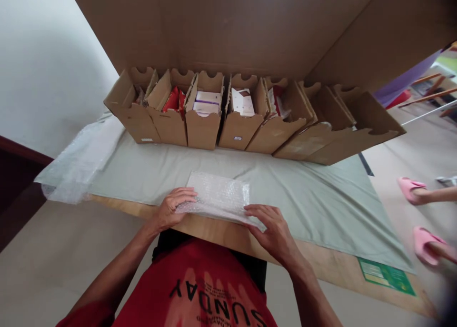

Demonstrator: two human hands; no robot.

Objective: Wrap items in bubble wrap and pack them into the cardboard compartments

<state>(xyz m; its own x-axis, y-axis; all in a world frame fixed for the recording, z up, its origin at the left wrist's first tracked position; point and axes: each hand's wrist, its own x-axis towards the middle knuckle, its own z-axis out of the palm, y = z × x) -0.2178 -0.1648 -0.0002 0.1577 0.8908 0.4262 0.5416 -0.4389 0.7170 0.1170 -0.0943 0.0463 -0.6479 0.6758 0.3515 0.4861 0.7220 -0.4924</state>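
A flat piece of clear bubble wrap (221, 191) lies on the cloth at the table's front edge, directly before me. My left hand (173, 205) grips its left near corner, fingers on top and the thumb hidden. At the right near corner, my right hand (273, 229) pinches the wrap between thumb and fingers, and a loose flap sticks out there. Whether anything lies inside the wrap, I cannot tell.
Several cardboard file boxes (203, 129) stand in a row behind, some holding red packets (173, 100) and white boxes (243, 103). More bubble wrap (82, 155) hangs over the table's left edge. A person's feet in pink slippers (424, 243) show at right.
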